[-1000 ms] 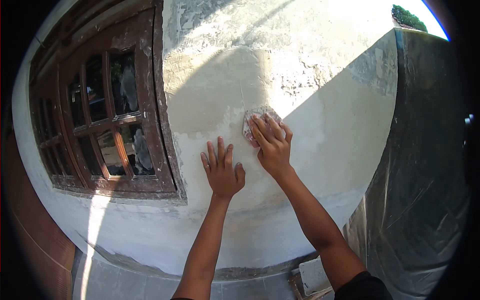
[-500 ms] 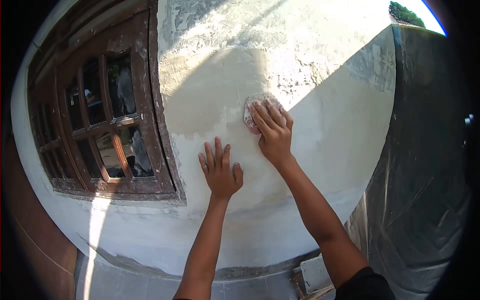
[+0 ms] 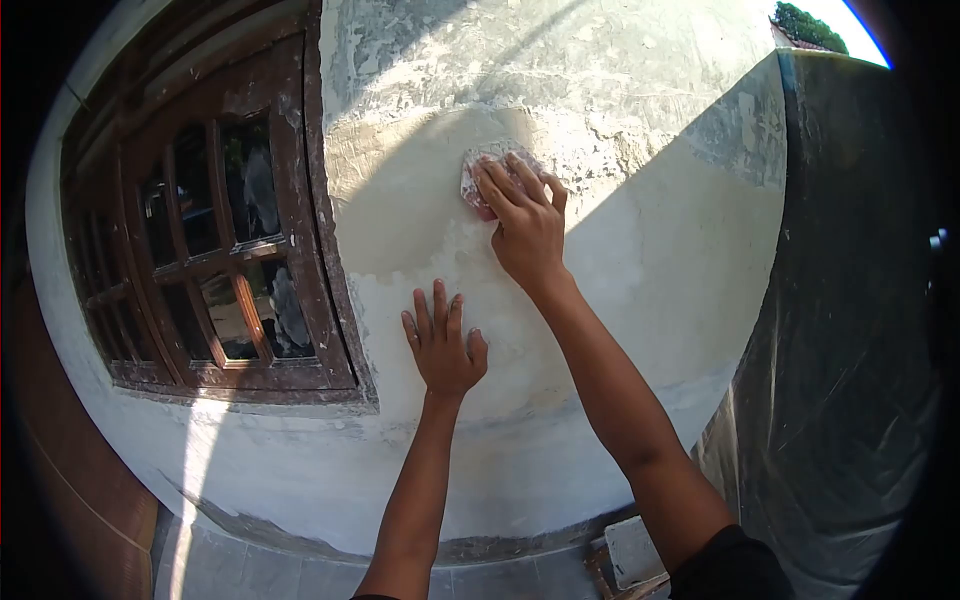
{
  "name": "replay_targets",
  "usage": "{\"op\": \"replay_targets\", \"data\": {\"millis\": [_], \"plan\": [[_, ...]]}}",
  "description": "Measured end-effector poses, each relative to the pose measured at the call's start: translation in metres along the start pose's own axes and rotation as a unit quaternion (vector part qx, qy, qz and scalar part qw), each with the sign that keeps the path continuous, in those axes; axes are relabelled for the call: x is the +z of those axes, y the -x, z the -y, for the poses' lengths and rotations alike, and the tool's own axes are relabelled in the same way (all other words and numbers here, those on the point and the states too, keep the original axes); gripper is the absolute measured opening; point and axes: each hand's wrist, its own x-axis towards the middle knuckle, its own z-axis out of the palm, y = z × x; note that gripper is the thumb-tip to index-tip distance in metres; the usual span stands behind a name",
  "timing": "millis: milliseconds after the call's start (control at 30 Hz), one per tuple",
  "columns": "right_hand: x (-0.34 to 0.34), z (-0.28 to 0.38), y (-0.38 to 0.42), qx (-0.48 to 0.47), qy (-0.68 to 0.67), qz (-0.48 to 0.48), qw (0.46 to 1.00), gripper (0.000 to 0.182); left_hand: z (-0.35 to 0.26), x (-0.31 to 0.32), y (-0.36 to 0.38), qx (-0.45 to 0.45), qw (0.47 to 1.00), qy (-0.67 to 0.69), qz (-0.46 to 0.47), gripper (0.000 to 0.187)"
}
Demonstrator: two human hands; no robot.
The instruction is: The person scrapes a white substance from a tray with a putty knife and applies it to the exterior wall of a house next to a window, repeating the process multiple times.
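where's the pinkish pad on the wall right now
In the head view, the pinkish pad is under the right hand, against the wall, right of the window and above the left hand.

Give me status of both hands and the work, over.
Right hand pressing stained pad to wall; left hand open, palm on wall. Nothing visible blocking pad.
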Motion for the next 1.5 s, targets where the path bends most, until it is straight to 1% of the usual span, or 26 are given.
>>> {"op": "replay_targets", "data": {"millis": [67, 133, 167, 200, 233, 300, 367, 400, 433, 500, 567, 633, 733, 833, 900, 933, 1000, 1067, 1133, 1200, 1233, 1267, 1300, 1367, 1433, 1500], "plan": [[-0.002, 0.009, 0.059, 0.011, 0.014, 0.021, 1.000, 0.051, 0.001, 0.000, 0.000, 0.003, 1.000, -0.001, 0.002, 0.054], [-0.015, 0.018, 0.123, 0.025, 0.000, 0.050, 0.998, 0.048, 0.001, 0.002, 0.002, 0.006, 1.000, -0.007, 0.008, 0.054], [-0.031, 0.023, 0.145, 0.031, -0.003, 0.073, 0.997, 0.048, 0.000, 0.002, 0.004, 0.006, 1.000, -0.005, 0.009, 0.054], [-0.045, 0.027, 0.151, 0.039, -0.006, 0.093, 0.995, 0.048, -0.001, 0.002, 0.004, 0.002, 1.000, -0.009, 0.009, 0.054], [-0.048, 0.024, 0.146, 0.039, -0.004, 0.090, 0.995, 0.048, -0.001, 0.003, 0.002, -0.001, 1.000, -0.015, 0.006, 0.054], [-0.059, 0.017, 0.123, 0.049, -0.058, 0.040, 0.996, 0.051, -0.002, 0.002, -0.001, -0.003, 1.000, -0.011, 0.005, 0.055], [-0.057, 0.003, 0.056, 0.032, -0.048, -0.014, 0.998, 0.057, -0.002, 0.000, 0.003, -0.007, 1.000, -0.006, 0.018, 0.055], [-0.045, -0.009, 0.024, 0.007, -0.039, -0.066, 0.997, 0.058, -0.001, 0.001, 0.003, 0.001, 1.000, -0.005, 0.007, 0.055], [-0.038, -0.018, -0.004, -0.004, -0.012, -0.075, 0.997, 0.059, 0.000, 0.002, 0.001, 0.008, 1.000, -0.005, -0.006, 0.055], [-0.016, -0.037, -0.037, -0.016, -0.014, -0.094, 0.995, 0.059, 0.000, 0.002, 0.001, 0.007, 1.000, -0.007, 0.001, 0.055], [0.002, -0.045, -0.027, -0.003, 0.003, -0.041, 0.999, 0.059, 0.001, 0.000, 0.003, 0.005, 1.000, -0.007, 0.008, 0.055], [0.005, -0.039, 0.013, 0.024, -0.010, -0.021, 0.999, 0.056, 0.001, -0.001, 0.003, 0.008, 1.000, -0.008, 0.017, 0.055], [-0.013, -0.028, 0.081, 0.041, -0.008, 0.048, 0.998, 0.055, 0.002, -0.001, 0.004, 0.012, 1.000, -0.007, 0.015, 0.055], [-0.036, -0.012, 0.135, 0.066, -0.023, 0.075, 0.995, 0.055, -0.001, -0.002, 0.003, 0.006, 1.000, -0.001, 0.014, 0.055], [-0.059, -0.002, 0.161, 0.080, -0.036, 0.144, 0.986, 0.053, -0.001, 0.001, 0.007, 0.004, 1.000, 0.002, 0.006, 0.054], [-0.069, 0.001, 0.166, 0.080, -0.032, 0.142, 0.986, 0.053, -0.002, 0.002, 0.009, 0.000, 1.000, 0.001, -0.003, 0.053], [-0.081, 0.000, 0.155, 0.088, -0.073, 0.100, 0.988, 0.056, -0.003, 0.006, 0.009, -0.003, 1.000, -0.009, -0.009, 0.054], [-0.082, -0.007, 0.088, 0.027, -0.036, 0.013, 0.999, 0.055, -0.002, 0.005, 0.011, -0.007, 1.000, -0.022, 0.006, 0.054], [-0.065, -0.019, 0.015, -0.010, -0.025, -0.055, 0.998, 0.056, -0.001, 0.003, 0.011, 0.009, 1.000, 0.000, 0.008, 0.055], [-0.040, -0.035, -0.033, -0.024, -0.034, -0.069, 0.997, 0.056, 0.001, 0.003, 0.014, 0.007, 1.000, -0.007, 0.016, 0.056], [-0.030, -0.039, -0.038, -0.025, -0.034, -0.071, 0.997, 0.056, 0.002, 0.004, 0.014, 0.007, 1.000, -0.010, 0.021, 0.057], [-0.020, -0.043, -0.035, -0.020, -0.025, -0.042, 0.999, 0.056, 0.002, 0.003, 0.016, 0.007, 1.000, -0.009, 0.020, 0.057], [-0.009, -0.048, -0.027, -0.014, -0.014, -0.009, 1.000, 0.056, 0.002, 0.001, 0.021, 0.002, 0.999, -0.032, 0.032, 0.058], [-0.007, -0.039, 0.016, 0.029, -0.007, 0.006, 1.000, 0.055, 0.003, -0.002, 0.035, -0.005, 0.998, -0.052, 0.046, 0.060], [-0.017, -0.030, 0.076, 0.042, 0.001, 0.028, 0.999, 0.056, 0.004, 0.000, 0.055, -0.057, 0.994, -0.088, 0.022, 0.061], [-0.036, -0.023, 0.138, 0.062, -0.001, 0.075, 0.995, 0.057, 0.002, 0.003, 0.080, -0.078, 0.993, -0.081, 0.027, 0.064]]}}
